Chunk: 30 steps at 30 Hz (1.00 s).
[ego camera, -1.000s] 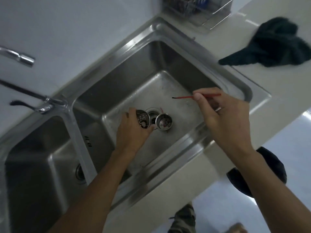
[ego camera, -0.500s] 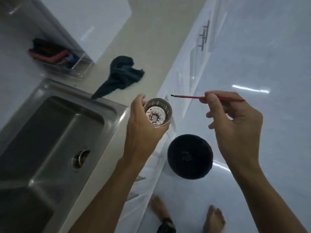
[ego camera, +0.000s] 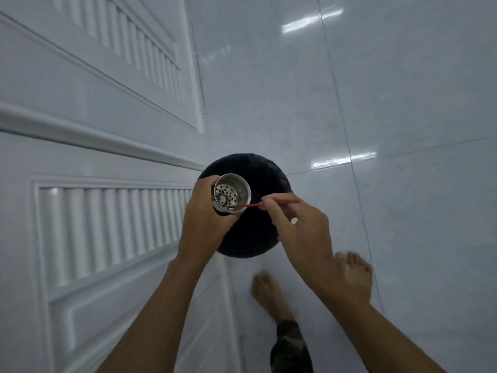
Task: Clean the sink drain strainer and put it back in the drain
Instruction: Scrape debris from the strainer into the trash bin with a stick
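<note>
The left hand [ego camera: 207, 219] wraps closed around the one metal strainer [ego camera: 232, 193], holding it tilted over the single black bin [ego camera: 258, 238] on the floor. The right hand [ego camera: 301, 230] pinches one thin red stick [ego camera: 269, 203] between thumb and fingers, its tip inside the cup near the perforated base. Debris could flick past the bin onto the tiles if the stick levers too sharply, or the strainer could slip and drop in. Dark bits seem to cling inside, though blur makes that uncertain. Two bare feet [ego camera: 352, 273] stand close by.

We have turned away from the sink to the black bin [ego camera: 255, 232]. The red stick [ego camera: 269, 203] now reaches into the strainer [ego camera: 232, 193], held over the bin.
</note>
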Motion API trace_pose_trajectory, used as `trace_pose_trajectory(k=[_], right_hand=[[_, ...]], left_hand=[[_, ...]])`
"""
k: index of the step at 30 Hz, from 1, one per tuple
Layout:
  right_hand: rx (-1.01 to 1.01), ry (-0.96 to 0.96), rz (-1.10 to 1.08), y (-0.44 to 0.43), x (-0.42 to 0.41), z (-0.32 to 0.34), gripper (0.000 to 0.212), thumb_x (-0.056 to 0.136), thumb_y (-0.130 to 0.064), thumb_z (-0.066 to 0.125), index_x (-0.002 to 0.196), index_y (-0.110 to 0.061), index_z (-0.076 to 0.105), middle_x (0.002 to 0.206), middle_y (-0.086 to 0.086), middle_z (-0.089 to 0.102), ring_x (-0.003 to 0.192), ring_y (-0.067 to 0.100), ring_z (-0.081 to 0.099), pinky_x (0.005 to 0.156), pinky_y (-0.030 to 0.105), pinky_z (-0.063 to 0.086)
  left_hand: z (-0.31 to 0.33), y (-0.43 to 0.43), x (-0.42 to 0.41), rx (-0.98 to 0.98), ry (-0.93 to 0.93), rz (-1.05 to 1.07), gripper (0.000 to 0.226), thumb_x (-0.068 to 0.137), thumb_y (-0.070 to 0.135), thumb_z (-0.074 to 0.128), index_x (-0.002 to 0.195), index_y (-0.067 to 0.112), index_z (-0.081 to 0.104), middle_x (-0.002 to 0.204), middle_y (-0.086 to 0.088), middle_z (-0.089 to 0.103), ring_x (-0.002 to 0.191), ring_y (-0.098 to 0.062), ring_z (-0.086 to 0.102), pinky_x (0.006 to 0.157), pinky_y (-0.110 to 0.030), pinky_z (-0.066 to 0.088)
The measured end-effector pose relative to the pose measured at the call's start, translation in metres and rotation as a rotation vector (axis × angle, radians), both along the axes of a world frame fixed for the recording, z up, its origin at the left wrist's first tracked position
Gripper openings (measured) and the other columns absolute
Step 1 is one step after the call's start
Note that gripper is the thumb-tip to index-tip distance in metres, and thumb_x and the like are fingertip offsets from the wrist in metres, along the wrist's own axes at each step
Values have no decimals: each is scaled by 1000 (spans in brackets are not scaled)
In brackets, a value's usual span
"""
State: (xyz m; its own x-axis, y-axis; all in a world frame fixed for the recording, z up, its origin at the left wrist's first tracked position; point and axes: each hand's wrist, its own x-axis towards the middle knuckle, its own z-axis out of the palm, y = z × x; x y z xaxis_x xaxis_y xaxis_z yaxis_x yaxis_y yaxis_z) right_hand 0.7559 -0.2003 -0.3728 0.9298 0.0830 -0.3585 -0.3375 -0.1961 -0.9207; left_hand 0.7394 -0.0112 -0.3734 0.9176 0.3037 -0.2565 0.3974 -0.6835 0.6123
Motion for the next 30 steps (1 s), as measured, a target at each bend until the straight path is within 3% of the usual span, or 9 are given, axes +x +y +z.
trace_pose_trajectory(k=[2, 9, 13, 19, 22, 26, 30], right_hand=[[-5, 30, -11, 7, -12, -40, 12, 99, -27, 67, 101, -24, 79, 92, -23, 75, 86, -2, 71, 73, 6, 51], [-118, 90, -110, 24, -31, -124, 17, 100, -25, 67, 108, -18, 80, 98, -12, 78, 87, 1, 72, 80, 16, 58], [-77, 86, -87, 36, -36, -130, 14, 99, -25, 67, 104, -21, 80, 96, -18, 76, 90, -1, 71, 79, 12, 55], [-100, 142, -151, 54, -30, -129, 15, 99, -29, 66, 103, -24, 80, 94, -26, 73, 92, -6, 69, 81, 9, 52], [-34, 131, -62, 64, -33, -123, 17, 100, -29, 66, 106, -21, 79, 97, -18, 76, 93, -4, 70, 82, 11, 54], [-206, 97, -116, 67, -33, -126, 16, 100, -25, 65, 107, -20, 79, 95, -13, 76, 88, -1, 68, 80, 10, 53], [-111, 17, 36, 73, -42, -120, 16, 100, -23, 65, 108, -17, 78, 95, -10, 77, 89, 1, 70, 81, 13, 56]], left_hand=[[-37, 1, -6, -5, 34, -46, 70, 72, 38, 92, 129, 30, 52, 118, 18, 60, 110, 10, 57, 85, -2, 43], [-107, 11, -16, 34, 158, -126, 70, 72, 33, 93, 129, 22, 55, 122, 6, 62, 104, 5, 60, 84, -2, 43], [-116, 20, -13, 65, 215, -168, 71, 72, 24, 92, 133, 17, 56, 126, -1, 62, 107, -5, 58, 85, 0, 42], [-111, 35, -12, 44, 252, -161, 74, 73, 20, 90, 137, 18, 54, 129, 2, 62, 113, -8, 60, 87, -7, 44], [-107, 41, -12, -2, 272, -125, 76, 73, 25, 91, 135, 22, 47, 120, 7, 64, 103, -2, 63, 79, -6, 48], [-102, 49, -18, -18, 264, -126, 73, 72, 26, 91, 133, 23, 50, 115, 12, 64, 101, 11, 61, 80, 0, 45], [-102, 59, -27, -27, 232, -182, 69, 74, 25, 87, 134, 27, 54, 122, 8, 62, 108, -2, 61, 91, -16, 51]])
